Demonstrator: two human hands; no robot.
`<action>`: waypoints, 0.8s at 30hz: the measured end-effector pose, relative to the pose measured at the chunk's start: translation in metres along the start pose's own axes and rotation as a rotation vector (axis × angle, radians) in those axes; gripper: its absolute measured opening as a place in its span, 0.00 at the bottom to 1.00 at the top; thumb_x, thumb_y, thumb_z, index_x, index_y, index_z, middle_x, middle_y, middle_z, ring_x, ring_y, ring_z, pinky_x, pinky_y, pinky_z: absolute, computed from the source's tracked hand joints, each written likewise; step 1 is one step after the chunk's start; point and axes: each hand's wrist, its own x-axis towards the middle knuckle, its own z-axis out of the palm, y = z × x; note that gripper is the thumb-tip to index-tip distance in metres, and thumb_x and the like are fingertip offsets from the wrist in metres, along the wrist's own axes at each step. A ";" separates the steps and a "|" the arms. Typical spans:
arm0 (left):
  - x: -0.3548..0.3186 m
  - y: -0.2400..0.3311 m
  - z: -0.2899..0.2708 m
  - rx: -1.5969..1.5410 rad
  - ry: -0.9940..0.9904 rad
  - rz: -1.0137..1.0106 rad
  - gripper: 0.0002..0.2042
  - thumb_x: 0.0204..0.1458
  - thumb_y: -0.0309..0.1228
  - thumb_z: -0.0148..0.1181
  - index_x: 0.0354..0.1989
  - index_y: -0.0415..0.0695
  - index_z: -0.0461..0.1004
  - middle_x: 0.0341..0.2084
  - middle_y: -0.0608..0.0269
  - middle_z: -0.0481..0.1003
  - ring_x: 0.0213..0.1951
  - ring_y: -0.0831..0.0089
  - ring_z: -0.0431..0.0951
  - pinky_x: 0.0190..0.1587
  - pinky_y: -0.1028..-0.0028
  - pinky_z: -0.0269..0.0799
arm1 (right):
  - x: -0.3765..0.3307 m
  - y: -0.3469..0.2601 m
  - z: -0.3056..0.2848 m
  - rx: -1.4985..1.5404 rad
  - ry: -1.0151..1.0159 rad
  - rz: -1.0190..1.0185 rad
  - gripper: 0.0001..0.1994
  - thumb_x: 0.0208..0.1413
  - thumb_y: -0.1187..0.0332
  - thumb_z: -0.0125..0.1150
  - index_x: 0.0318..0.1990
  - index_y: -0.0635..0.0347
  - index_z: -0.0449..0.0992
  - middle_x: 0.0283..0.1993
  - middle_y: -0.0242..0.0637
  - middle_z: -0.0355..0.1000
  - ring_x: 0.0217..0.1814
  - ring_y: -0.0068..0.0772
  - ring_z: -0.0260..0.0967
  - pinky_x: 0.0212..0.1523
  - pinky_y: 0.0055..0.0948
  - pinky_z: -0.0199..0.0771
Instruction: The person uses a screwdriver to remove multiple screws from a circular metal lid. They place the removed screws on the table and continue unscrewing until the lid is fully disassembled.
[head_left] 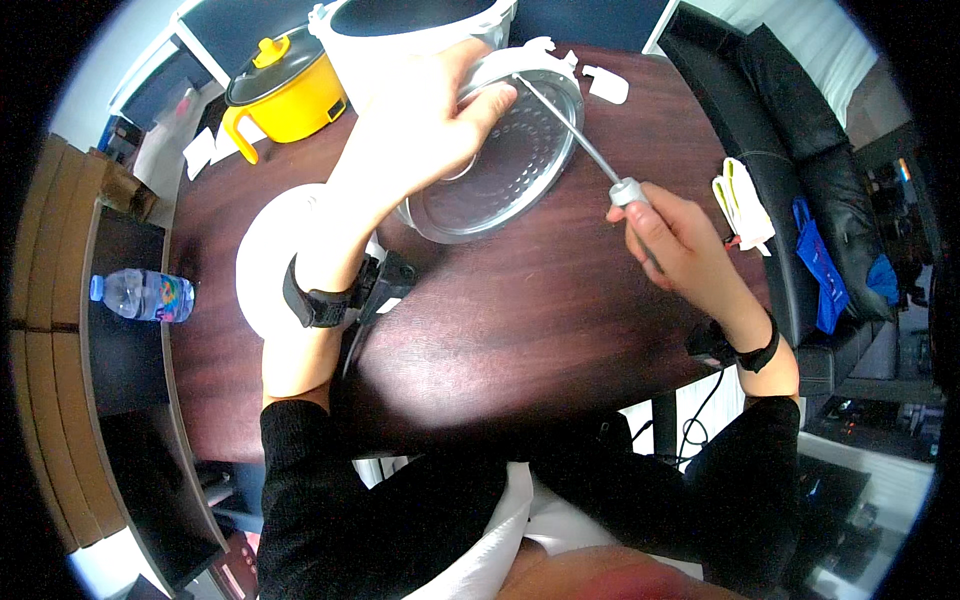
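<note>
My left hand (430, 125) is closed on the rim of a round appliance lid (470, 222), white along its upper edge with a see-through disc dotted with holes. The lid is tilted up beside a large white tub-shaped appliance body (350, 55). In my right hand (680, 238) is a screwdriver (577, 132), gripped by its grey handle. Its long metal shaft points up and left, and the tip meets the white rim close to my left thumb. Whether it sits in a screw is too small to tell. A small white plastic piece (607, 85) lies right of the lid.
Near my left forearm lies a round white part (275, 255), overexposed. At the far left stands a yellow electric pot (290, 100) with a dark lid. A water bottle (148, 296) lies at the left edge. Light gloves (742, 205) rest on the right edge, beside a black sofa (785, 120).
</note>
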 end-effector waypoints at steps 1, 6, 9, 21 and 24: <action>-0.001 0.001 -0.001 -0.004 -0.001 -0.015 0.18 0.53 0.40 0.60 0.47 0.41 0.73 0.31 0.49 0.77 0.33 0.61 0.79 0.36 0.66 0.73 | 0.002 -0.002 -0.003 -0.102 0.019 -0.030 0.14 0.65 0.61 0.48 0.38 0.64 0.72 0.17 0.31 0.63 0.17 0.19 0.56 0.19 0.24 0.57; -0.002 -0.001 -0.001 -0.009 -0.011 -0.028 0.17 0.53 0.40 0.60 0.46 0.41 0.74 0.29 0.50 0.77 0.30 0.60 0.78 0.37 0.66 0.72 | 0.009 -0.010 -0.016 -0.534 0.140 -0.178 0.12 0.61 0.62 0.54 0.38 0.64 0.72 0.21 0.48 0.69 0.23 0.46 0.69 0.24 0.35 0.67; -0.001 -0.001 0.000 0.005 -0.010 -0.018 0.18 0.53 0.40 0.60 0.46 0.40 0.74 0.28 0.50 0.77 0.31 0.60 0.78 0.36 0.66 0.72 | 0.010 -0.017 -0.026 -0.763 0.210 -0.280 0.12 0.59 0.62 0.56 0.38 0.62 0.73 0.25 0.50 0.72 0.28 0.52 0.72 0.27 0.39 0.70; -0.001 -0.002 -0.005 0.072 -0.002 0.062 0.19 0.53 0.41 0.60 0.45 0.38 0.73 0.27 0.49 0.76 0.31 0.59 0.79 0.35 0.66 0.72 | 0.008 -0.012 -0.033 -0.309 0.005 -0.115 0.14 0.63 0.58 0.51 0.40 0.61 0.72 0.21 0.37 0.67 0.15 0.32 0.63 0.17 0.28 0.62; -0.001 0.000 -0.001 0.087 -0.010 0.019 0.19 0.53 0.41 0.60 0.45 0.38 0.73 0.29 0.48 0.77 0.33 0.56 0.79 0.36 0.65 0.72 | 0.000 -0.004 -0.008 0.239 -0.109 0.135 0.19 0.68 0.53 0.41 0.39 0.61 0.70 0.19 0.25 0.61 0.10 0.14 0.52 0.10 0.15 0.47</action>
